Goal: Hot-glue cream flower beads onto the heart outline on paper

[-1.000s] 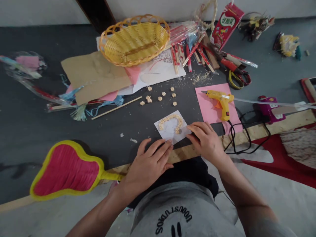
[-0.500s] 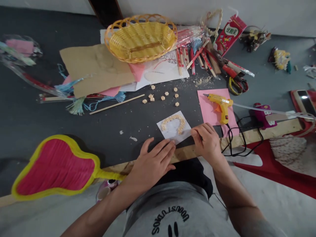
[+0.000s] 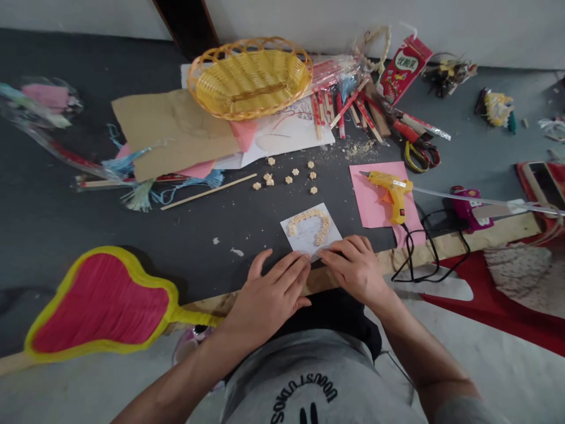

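A small white paper (image 3: pixel 301 240) lies at the table's front edge, bearing a curved row of small cream flower-shaped pieces (image 3: pixel 325 222). My left hand (image 3: pixel 276 288) rests with fingers stretched out, their tips on the paper's lower left edge. On the lower right edge lie the fingertips of my right hand (image 3: pixel 355 265), its fingers extended and slightly bent. Several loose flower pieces (image 3: pixel 289 179) are scattered beyond the paper. To the right, a yellow glue gun (image 3: pixel 395 191) lies on a pink sheet (image 3: pixel 366 206).
A yellow wicker basket (image 3: pixel 251 82) stands at the back on papers. A thin wooden stick (image 3: pixel 207 192) lies left of the flower pieces. A pink and yellow paddle-shaped fan (image 3: pixel 106 300) overhangs the front left edge. Scissors (image 3: pixel 419 156) and a black cord (image 3: pixel 410 253) are at the right.
My right hand has moved left along the paper's edge, from its right corner to near my left hand. The left hand stays in place. The view has shifted slightly.
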### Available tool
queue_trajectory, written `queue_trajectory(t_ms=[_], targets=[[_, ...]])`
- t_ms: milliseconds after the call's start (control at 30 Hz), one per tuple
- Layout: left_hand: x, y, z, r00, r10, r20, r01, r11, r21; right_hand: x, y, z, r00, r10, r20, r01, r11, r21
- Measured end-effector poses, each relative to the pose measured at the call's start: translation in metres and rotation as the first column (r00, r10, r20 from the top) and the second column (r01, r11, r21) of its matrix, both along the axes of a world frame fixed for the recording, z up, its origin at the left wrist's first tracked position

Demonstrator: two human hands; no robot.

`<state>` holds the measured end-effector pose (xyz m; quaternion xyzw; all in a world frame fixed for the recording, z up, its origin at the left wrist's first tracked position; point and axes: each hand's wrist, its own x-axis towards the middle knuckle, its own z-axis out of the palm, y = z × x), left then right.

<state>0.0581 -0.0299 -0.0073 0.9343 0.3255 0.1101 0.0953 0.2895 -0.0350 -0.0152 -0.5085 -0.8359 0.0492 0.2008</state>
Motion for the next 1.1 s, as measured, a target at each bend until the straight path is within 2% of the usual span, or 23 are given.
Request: queue_trajectory(t_ms=[133, 233, 333, 433, 533, 633, 800, 900, 1000, 1100], targets=[[-0.002, 0.004, 0.005, 1.000, -0.029, 0.013, 0.028, 0.999, 0.017, -0.001, -0.002, -0.003, 1.000, -0.007, -0.015, 0.007, 1.000, -0.012], [-0.009, 0.012, 0.015, 0.999, -0.020, 0.035, 0.019, 0.999, 0.043, 0.001, -0.001, 0.002, 0.999, 0.016, -0.038, -0.017, 1.000, -0.024], [-0.020, 0.024, 0.030, 0.998, 0.049, 0.050, -0.053, 0.995, 0.084, 0.010, 0.005, 0.017, 0.993, 0.044, -0.111, -0.048, 0.998, -0.039], [-0.032, 0.041, 0.043, 0.992, 0.107, 0.072, -0.119, 0.973, 0.200, 0.027, 0.022, 0.035, 0.991, 0.050, -0.125, -0.050, 0.999, 0.005], [-0.042, 0.056, 0.050, 0.992, 0.104, 0.074, -0.121, 0.948, 0.293, 0.045, 0.054, 0.050, 0.998, 0.022, -0.052, -0.015, 0.992, 0.124], [-0.053, 0.066, 0.049, 0.992, 0.119, 0.052, -0.129, 0.942, 0.309, 0.056, 0.099, 0.057, 0.990, -0.144, 0.014, 0.140, 0.980, 0.140], [-0.076, 0.075, 0.044, 0.978, 0.184, 0.102, -0.209, 0.905, 0.371, 0.046, 0.186, 0.061, 0.947, -0.268, 0.175, 0.266, 0.963, 0.036], [-0.092, 0.075, 0.045, 0.964, 0.212, 0.164, -0.256, 0.909, 0.329, 0.034, 0.233, 0.058, 0.932, -0.273, 0.236, 0.300, 0.950, -0.083], [-0.105, 0.072, 0.044, 0.955, 0.222, 0.198, -0.270, 0.927, 0.261, 0.020, 0.268, 0.050, 0.933, -0.235, 0.271, 0.280, 0.949, -0.142], [-0.114, 0.068, 0.038, 0.947, 0.228, 0.228, -0.277, 0.938, 0.211, 0.004, 0.290, 0.040, 0.927, -0.231, 0.296, 0.292, 0.938, -0.184]])
